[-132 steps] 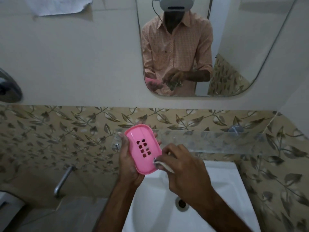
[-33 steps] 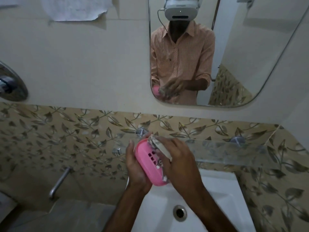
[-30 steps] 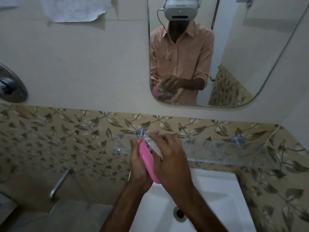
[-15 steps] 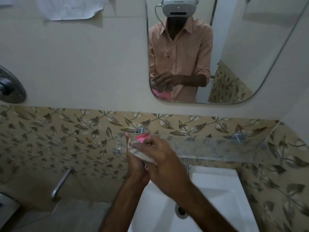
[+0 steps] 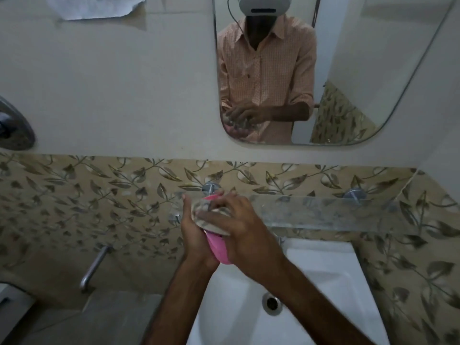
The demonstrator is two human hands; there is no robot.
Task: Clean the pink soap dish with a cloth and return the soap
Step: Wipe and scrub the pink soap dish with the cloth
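Note:
My left hand (image 5: 196, 235) grips the pink soap dish (image 5: 219, 249) from the left and holds it on edge above the white sink (image 5: 323, 277). Only the dish's lower end and a sliver of its top rim show. My right hand (image 5: 244, 232) lies over the dish from the right, its fingers pressing a pale patterned cloth (image 5: 211, 217) against the upper part. The soap is not in sight.
A glass shelf (image 5: 336, 212) on metal pegs runs along the leaf-patterned tiles just behind my hands. A mirror (image 5: 348, 70) hangs above and shows a person's reflection. A metal spout (image 5: 93, 267) sticks out at lower left. The sink drain (image 5: 272, 303) lies below my right forearm.
The dish was turned from face-on to edge-on. My right hand moved the cloth from the dish's lower edge up over its top and now covers most of it.

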